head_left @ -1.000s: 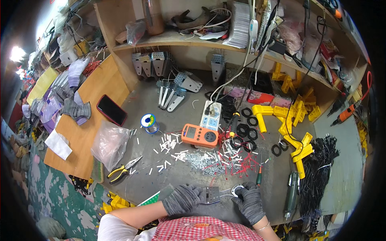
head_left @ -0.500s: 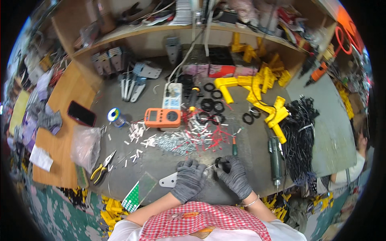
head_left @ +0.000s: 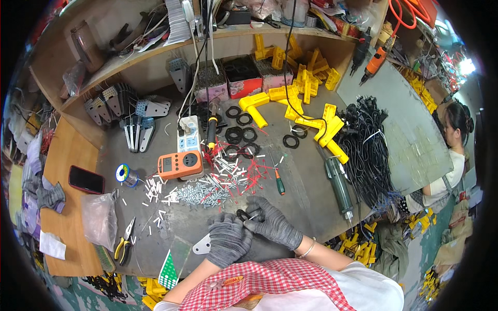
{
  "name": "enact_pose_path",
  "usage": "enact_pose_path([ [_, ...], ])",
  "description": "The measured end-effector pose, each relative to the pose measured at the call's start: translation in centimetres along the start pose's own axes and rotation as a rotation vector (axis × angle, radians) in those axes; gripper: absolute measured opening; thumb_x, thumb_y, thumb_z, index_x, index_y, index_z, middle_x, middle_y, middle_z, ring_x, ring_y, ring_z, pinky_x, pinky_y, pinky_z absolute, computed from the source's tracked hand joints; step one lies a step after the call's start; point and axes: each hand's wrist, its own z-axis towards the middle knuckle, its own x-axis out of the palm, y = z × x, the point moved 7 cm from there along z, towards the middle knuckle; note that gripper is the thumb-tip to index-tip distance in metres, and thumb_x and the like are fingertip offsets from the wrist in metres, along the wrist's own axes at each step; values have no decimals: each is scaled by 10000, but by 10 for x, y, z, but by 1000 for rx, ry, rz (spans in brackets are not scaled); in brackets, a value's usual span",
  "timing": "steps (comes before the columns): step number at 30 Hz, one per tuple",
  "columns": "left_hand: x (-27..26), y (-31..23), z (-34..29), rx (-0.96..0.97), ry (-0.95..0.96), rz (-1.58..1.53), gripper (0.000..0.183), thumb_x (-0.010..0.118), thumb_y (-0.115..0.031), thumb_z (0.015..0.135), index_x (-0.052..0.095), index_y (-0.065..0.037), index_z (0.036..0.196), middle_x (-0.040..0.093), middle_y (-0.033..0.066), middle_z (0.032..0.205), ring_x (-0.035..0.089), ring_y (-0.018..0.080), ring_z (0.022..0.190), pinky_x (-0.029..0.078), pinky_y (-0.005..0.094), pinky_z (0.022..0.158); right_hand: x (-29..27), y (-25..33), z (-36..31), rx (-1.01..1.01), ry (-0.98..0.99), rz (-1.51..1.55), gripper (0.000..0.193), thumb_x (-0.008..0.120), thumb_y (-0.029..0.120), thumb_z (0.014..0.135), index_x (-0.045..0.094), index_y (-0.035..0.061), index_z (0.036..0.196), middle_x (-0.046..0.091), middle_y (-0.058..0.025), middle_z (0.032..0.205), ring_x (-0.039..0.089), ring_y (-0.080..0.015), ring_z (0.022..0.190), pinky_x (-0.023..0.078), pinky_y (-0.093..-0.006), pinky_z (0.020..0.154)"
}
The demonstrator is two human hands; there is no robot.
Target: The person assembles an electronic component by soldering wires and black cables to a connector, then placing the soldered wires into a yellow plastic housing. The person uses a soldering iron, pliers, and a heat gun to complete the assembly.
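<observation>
My left hand [head_left: 228,239], in a grey knit glove, is curled palm-down near the front of the bench. What lies inside its fingers is hidden. A pale flat plate with holes [head_left: 202,245] juts out from beside it; whether the hand grips the plate I cannot tell. Close by on the right, my right hand [head_left: 273,224], gloved alike, has its thumb and fingertips closed at a small black part [head_left: 242,214] that sits between both hands. Beyond them lie heaped screws [head_left: 199,193] with white sleeves and red wire pieces [head_left: 254,174].
An orange meter [head_left: 179,164] stands by a power strip [head_left: 189,136]. Pliers [head_left: 124,243] lie left; a green-handled screwdriver [head_left: 280,184] and electric screwdriver [head_left: 338,187] lie right. Black rings [head_left: 249,135], yellow parts [head_left: 327,127] and bundled black cables [head_left: 365,140] lie farther back. Another person [head_left: 447,168] sits right.
The view has swung toward the right, bringing more of the other person into sight. My right hand has come closer to my left, with the black part now between them.
</observation>
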Motion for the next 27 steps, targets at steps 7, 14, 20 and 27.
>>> enact_pose_path([
  [7,6,8,-8,-125,14,-358,715,826,-400,647,530,-51,1196,619,146,1031,582,342,967,405,499,868,4,7,1,3,228,-406,653,733,268,869,440,42,1407,650,-107,1017,633,-199,971,500,-312,916],
  [14,-8,-7,-2,59,41,-238,423,722,-229,733,600,-23,1082,574,185,1045,546,368,966,430,493,867,-281,43,3,-217,-1055,-1385,332,702,214,815,656,47,1099,668,-187,1078,608,-364,1033,465,-463,905],
  [20,-1,-16,3,215,114,-258,476,725,-321,785,600,-3,1116,592,188,1057,565,369,989,450,480,896,-305,42,17,79,-940,-1308,364,757,214,762,684,74,1090,701,-129,1046,617,-352,1046,467,-454,902],
  [27,-2,11,-11,102,257,-238,572,747,-401,772,594,-10,1161,584,216,1156,558,390,1057,426,509,955,-165,118,-39,-392,-921,-927,433,702,0,796,625,7,1222,679,-145,1146,654,-282,1049,502,-355,935],
])
